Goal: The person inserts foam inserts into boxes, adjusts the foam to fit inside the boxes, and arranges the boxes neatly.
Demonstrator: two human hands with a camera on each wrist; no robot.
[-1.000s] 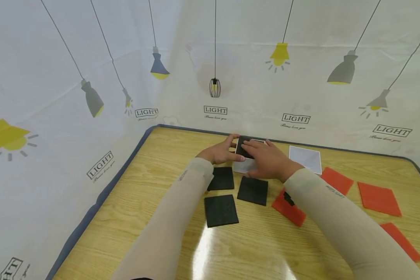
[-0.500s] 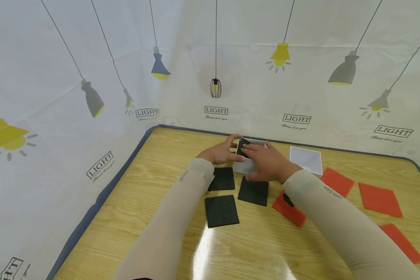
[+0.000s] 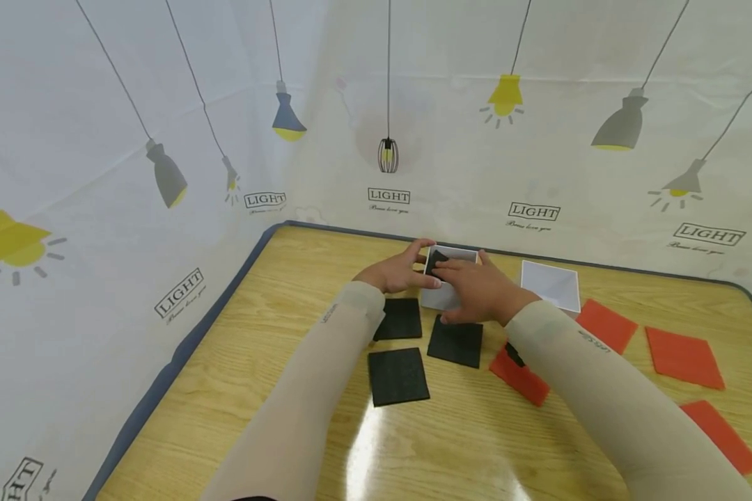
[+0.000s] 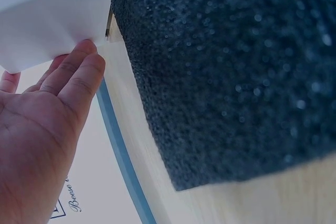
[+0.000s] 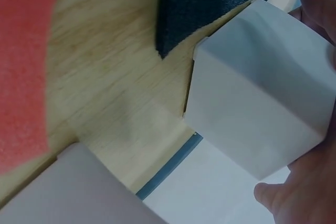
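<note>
1. The person's left hand (image 3: 400, 270) is gripping the white box (image 3: 437, 298) at its left side, its thumb lying by the near left corner and a finger reaching toward the far left corner; the box is standing upright on the far part of the bench (image 3: 257, 341), its top facing up uncovered.
2. The right hand (image 3: 481, 291) is spreading over the box from the right with its fingers extended, its fingertips pressing on a black foam square (image 3: 437, 260) inside; the right hand does not appear to be clasping anything.
3. That square is showing only at the left part of the box; its lower edge is hiding behind fingers and wall, so whether it is lying flat or leaning cannot be told.
4. Three loose black squares (image 3: 398, 377) are lying nearer on the bench; four red squares (image 3: 684, 357) are lying to the right, one partly under the right arm; a second white box (image 3: 550, 282) is standing far right of the first.
5. The foam is looking porous, so it is probably light, soft and springy, not slippery, and easily dented; pinching opposite edges would likely suit it.
6. The box is seeming light, smooth and fairly stiff; steadying it by opposite walls, low down, would likely avoid bowing the rim.
</note>
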